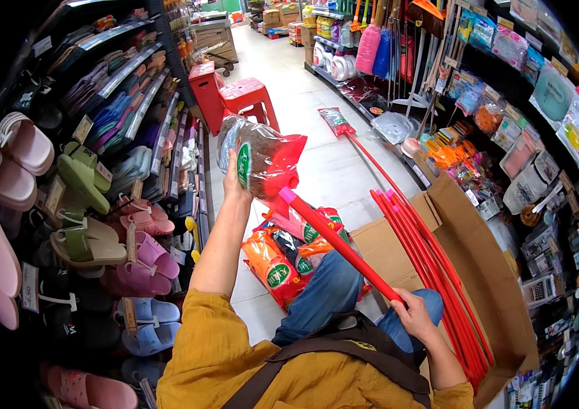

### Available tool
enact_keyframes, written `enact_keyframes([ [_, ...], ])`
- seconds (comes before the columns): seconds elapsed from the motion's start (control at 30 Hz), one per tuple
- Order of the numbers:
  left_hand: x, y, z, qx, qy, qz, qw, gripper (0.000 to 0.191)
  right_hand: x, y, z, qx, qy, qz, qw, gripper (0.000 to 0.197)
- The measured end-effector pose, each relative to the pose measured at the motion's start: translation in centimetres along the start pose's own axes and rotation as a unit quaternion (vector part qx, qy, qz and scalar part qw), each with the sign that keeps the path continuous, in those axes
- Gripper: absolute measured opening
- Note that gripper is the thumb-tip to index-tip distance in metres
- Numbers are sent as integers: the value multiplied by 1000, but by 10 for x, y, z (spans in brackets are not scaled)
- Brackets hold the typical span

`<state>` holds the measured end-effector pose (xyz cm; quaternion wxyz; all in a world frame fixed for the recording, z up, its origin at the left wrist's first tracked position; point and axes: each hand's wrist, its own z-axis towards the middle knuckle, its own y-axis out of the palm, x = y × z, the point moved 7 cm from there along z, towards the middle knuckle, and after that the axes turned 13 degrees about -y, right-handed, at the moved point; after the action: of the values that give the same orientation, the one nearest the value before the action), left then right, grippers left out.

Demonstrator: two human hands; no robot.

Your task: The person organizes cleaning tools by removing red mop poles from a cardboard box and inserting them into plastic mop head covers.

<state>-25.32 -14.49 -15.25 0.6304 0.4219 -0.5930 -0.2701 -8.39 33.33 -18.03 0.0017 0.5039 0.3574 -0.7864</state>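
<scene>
My left hand [236, 179] grips the side of a broom head in printed plastic wrap [269, 158], brown inside with a red edge. My right hand [409, 309] is closed around a red pole [340, 245], whose pink-tipped end is at the red socket of the broom head; whether it sits inside I cannot tell. On the floor ahead of my knees lie several wrapped broom heads [269, 260], orange, dark and pink. To my right, several red poles [432, 271] rest in an open cardboard box [488, 245]. One long red broom with a wrapped head [338, 122] extends beyond them.
Slippers [82, 181] and folded textiles [116, 110] fill the left shelves. A red plastic stool [246, 92] stands ahead, beside a red box-like stand [205, 92]. Household goods, mops and detergent bottles [341, 66] line the right shelves. A trolley [215, 53] stands farther up the aisle.
</scene>
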Motion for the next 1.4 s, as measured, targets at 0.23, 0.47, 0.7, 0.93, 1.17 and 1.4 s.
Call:
enact_keyframes([
  [0.23,43,-11,-25,71,50,51,995,42,-5,5,4,1,-6,24,1000,27],
  [0.47,57,-4,-40,99,94,56,989,42,-6,5,5,14,-17,-3,1000,26],
  [0.7,84,14,-65,176,169,134,960,46,-22,4,3,111,-55,-72,990,26],
  [0.93,94,48,-72,114,242,216,939,35,-25,9,3,137,-74,-136,978,27],
  [1.17,89,22,-72,164,185,228,942,38,29,39,-4,-91,188,362,909,22],
  [1.4,82,13,-75,155,210,214,941,37,7,24,12,-36,1,5,999,22],
])
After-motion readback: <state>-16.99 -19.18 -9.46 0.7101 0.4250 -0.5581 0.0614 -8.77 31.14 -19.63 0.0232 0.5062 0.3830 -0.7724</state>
